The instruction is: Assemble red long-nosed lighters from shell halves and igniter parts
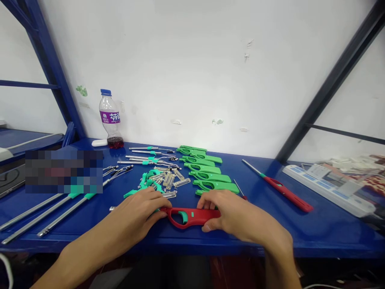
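A red lighter body (197,216) with a green trigger lies sideways near the front edge of the blue table. My left hand (142,208) pinches its narrow end, where a metal tube tip shows beyond the hand. Around its wide end are the fingers of my right hand (225,212). Just behind the hands sit clear small tanks (170,180) and green triggers (146,178) in a loose pile. Green lighter shells (210,176) are stacked in a column behind my right hand. Metal rods with wires (150,158) lie behind the pile.
Long metal rods (64,212) lie at the left. A bottle (110,120) stands by the wall beside a white object (99,143). To the right are another red lighter (285,192), a white power strip (327,190) and a thin screwdriver (240,188). Blue posts frame the table.
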The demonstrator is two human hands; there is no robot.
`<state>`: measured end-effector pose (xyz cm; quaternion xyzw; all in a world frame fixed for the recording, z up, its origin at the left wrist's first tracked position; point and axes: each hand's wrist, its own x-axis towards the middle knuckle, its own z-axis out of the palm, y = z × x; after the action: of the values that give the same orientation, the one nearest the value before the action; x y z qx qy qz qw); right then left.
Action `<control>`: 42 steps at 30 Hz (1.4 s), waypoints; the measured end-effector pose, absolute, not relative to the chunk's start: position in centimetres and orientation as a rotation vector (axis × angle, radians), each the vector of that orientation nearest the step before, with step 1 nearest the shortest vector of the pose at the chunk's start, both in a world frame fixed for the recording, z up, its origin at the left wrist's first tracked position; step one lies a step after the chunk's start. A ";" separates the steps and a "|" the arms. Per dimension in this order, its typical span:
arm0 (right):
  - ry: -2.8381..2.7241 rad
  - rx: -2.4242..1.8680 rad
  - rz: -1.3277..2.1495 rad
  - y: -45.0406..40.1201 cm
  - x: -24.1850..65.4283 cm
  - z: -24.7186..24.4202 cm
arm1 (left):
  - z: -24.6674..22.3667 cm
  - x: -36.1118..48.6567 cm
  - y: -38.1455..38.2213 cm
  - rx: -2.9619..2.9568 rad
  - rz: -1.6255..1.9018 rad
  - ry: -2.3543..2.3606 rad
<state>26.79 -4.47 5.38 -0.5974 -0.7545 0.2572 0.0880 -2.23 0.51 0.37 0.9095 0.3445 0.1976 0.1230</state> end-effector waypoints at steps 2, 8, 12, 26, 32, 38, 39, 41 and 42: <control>-2.243 -1.784 0.758 -4.5 26.7 5.3 | 0.3 -2.3 0.5 2.650 0.584 1.008; -2.244 -1.780 0.763 -5.0 26.2 5.8 | 0.5 -2.5 0.4 2.621 0.537 1.012; -2.265 -1.760 0.766 -5.3 26.2 6.0 | 0.6 -2.8 0.3 2.614 0.494 1.017; -2.203 -1.858 0.754 -5.7 25.9 6.2 | 0.7 -2.6 -0.1 2.591 0.497 1.034; -2.128 -2.033 0.661 -5.3 25.7 6.3 | 1.0 -2.1 -0.4 2.615 0.455 1.068; -2.144 -2.103 0.505 -5.6 25.1 6.5 | 1.0 -1.9 -0.5 2.653 0.499 1.057; -2.155 -2.091 0.510 -5.6 25.1 6.5 | 1.0 -2.0 -0.5 2.654 0.505 1.055; -2.163 -2.057 0.534 -5.5 25.5 6.3 | 0.8 -2.1 -0.5 2.650 0.498 1.057; -2.164 -2.043 0.550 -5.5 25.8 6.2 | 0.7 -2.2 -0.4 2.649 0.491 1.059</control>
<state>25.76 -5.48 6.18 -0.6738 -0.7140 0.1814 0.0575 -2.20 -0.44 0.75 0.9081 0.3632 0.1683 0.1231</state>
